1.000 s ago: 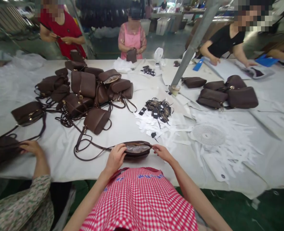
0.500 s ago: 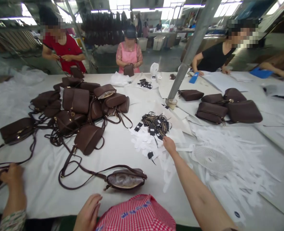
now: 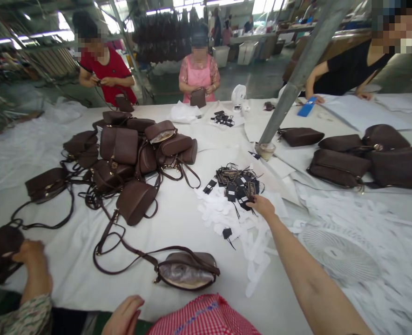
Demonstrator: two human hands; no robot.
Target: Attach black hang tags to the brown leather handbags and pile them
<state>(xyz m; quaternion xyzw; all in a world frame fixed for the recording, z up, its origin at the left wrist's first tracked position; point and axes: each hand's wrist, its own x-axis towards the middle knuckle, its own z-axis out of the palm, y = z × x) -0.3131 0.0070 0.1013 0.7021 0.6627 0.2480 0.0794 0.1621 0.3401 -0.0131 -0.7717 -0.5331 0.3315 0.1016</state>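
My right hand [image 3: 264, 208] reaches over the table to a heap of black hang tags [image 3: 231, 190] with strings. Its fingertips are pinched on a black hang tag [image 3: 251, 190] with gold lettering at the heap's right edge. My left hand [image 3: 124, 317] is low in front of me, near the table's edge, holding nothing, its fingers stretched out. Between my hands and the bag pile lies a brown handbag [image 3: 188, 270], unzipped, with clear plastic wrapping inside and its strap looped to the left. White paper strips [image 3: 214, 209] lie under and around the tags.
Brown handbags [image 3: 118, 146] with tangled straps are piled at left; several more [image 3: 341, 165] lie at right. A metal post [image 3: 289, 88] rises from the table beside a white fan [image 3: 338, 253]. At far left a co-worker's hand [image 3: 33, 256] touches a bag. Other people stand across the table.
The view has swung left, so the scene sits further right. My right hand stays at the tag heap, a tag now at its fingertips. The co-worker's bag at left shows more.
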